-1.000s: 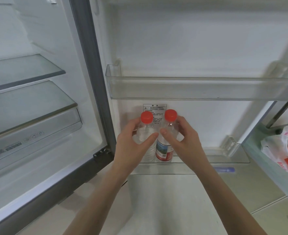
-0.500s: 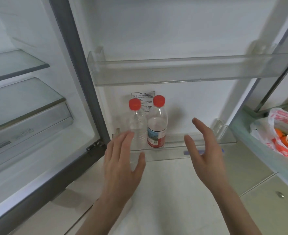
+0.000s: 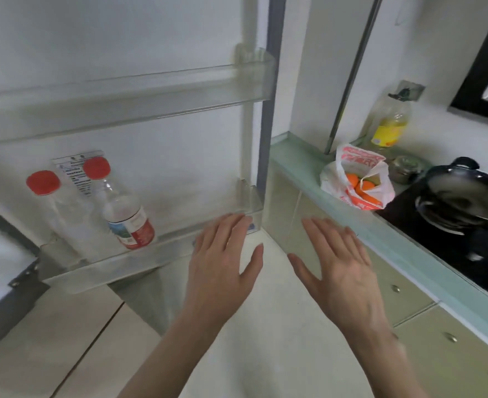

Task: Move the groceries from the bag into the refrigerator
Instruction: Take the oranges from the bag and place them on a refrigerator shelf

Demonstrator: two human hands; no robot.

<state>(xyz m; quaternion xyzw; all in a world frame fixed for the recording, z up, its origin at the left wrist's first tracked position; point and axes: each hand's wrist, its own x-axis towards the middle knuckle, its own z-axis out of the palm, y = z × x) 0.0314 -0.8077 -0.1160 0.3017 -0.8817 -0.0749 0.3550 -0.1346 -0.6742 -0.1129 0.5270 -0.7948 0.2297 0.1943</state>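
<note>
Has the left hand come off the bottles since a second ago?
Yes. The left hand now hangs open, right of the bottles in the door shelf.

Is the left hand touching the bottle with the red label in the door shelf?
Apart. In the head view the left hand is open, with the clear shelf front showing between its fingers and the bottle with the red label.

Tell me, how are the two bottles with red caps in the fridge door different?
The right bottle wears a red, white and blue label; the left bottle looks bare, with no label showing. The right bottle stands nearer the middle of the door shelf, the left bottle nearer its end. Both are clear plastic, red-capped, upright and side by side.
</note>
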